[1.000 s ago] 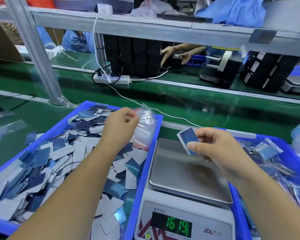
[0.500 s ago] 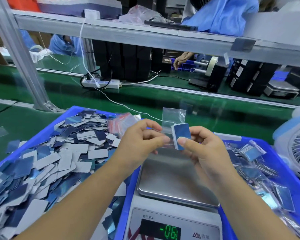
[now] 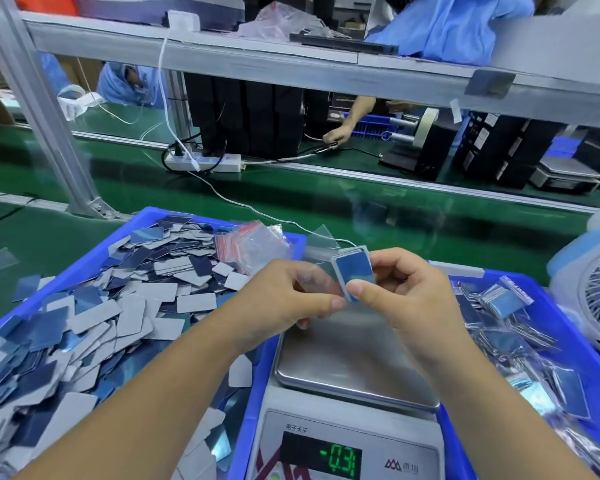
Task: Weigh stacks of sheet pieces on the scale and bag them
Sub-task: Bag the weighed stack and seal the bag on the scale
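Note:
My right hand (image 3: 406,299) pinches a small stack of blue sheet pieces (image 3: 354,268) above the scale. My left hand (image 3: 284,299) pinches a clear plastic bag (image 3: 317,245) right beside the stack; the stack's lower end sits at the bag's mouth. The scale (image 3: 354,368) stands below both hands with a bare steel pan, its display (image 3: 340,457) reading -0.3. A blue bin (image 3: 174,216) on the left holds loose blue and grey sheet pieces (image 3: 125,299).
A pile of empty red-striped bags (image 3: 250,242) lies at the left bin's far corner. A blue bin (image 3: 548,306) on the right holds filled bags (image 3: 506,299). A white fan (image 3: 593,289) stands at the far right. Beyond runs a green conveyor (image 3: 291,192), with another person's hand (image 3: 336,135) across it.
My left hand took one clear bag from the pile and brought it to the stack in my right hand. The scale reading dropped from 16.19 to -0.3.

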Demonstrator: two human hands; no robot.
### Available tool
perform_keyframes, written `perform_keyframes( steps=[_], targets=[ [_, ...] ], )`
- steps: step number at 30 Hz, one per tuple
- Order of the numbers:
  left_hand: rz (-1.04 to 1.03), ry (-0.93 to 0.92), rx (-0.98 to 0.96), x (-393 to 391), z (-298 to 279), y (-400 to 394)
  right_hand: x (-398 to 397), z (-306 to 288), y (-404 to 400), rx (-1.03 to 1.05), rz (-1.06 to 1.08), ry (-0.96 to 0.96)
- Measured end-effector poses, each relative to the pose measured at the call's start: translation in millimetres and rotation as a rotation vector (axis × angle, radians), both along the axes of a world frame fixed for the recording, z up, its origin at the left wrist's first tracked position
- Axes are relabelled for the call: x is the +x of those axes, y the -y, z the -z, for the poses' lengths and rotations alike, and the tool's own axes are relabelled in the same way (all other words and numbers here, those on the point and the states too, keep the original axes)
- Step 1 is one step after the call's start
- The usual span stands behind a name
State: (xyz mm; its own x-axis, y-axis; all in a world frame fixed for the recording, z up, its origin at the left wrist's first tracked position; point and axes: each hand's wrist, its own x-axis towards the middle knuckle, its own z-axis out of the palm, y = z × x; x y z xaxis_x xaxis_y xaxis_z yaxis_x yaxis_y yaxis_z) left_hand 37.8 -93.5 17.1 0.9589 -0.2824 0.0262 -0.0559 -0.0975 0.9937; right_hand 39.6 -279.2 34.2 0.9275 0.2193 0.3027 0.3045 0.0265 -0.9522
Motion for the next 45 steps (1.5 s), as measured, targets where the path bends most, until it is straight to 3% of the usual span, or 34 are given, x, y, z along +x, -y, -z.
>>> perform_keyframes(
  steps=[10, 18, 23, 26, 29, 31, 37, 41, 45],
  targets=[
    [-0.068, -0.025, 0.099, 3, 1, -6, 2, 0, 5, -0.018, 0.091, -0.042],
    [-0.235, -0.040, -0.040, 9, 2, -6, 6, 2, 11, 0.004, 0.139, -0.084],
    [-0.143, -0.100, -0.145, 9, 5, -8, 8, 4, 11, -0.021, 0.117, -0.113],
    [-0.138, -0.144, -0.230, 9, 4, -8, 9, 5, 14, -0.243, 0.139, -0.079],
    [-0.130, -0.165, -0.261, 9, 3, -6, 11, 9, 18, -0.744, 0.174, 0.034],
    [-0.117, -0.169, -0.249, 9, 3, -8, 9, 10, 16, -0.930, 0.111, 0.044],
    [-0.197, -0.108, -0.135, 7, 1, -7, 7, 13, 12, -1.037, 0.071, 0.021],
    [-0.243, -0.136, -0.222, 10, 2, -7, 8, 16, 13, -1.042, 0.095, 0.040],
    [-0.275, -0.150, -0.258, 10, 2, -5, 11, 15, 15, -0.802, 0.094, -0.003]
  ],
)
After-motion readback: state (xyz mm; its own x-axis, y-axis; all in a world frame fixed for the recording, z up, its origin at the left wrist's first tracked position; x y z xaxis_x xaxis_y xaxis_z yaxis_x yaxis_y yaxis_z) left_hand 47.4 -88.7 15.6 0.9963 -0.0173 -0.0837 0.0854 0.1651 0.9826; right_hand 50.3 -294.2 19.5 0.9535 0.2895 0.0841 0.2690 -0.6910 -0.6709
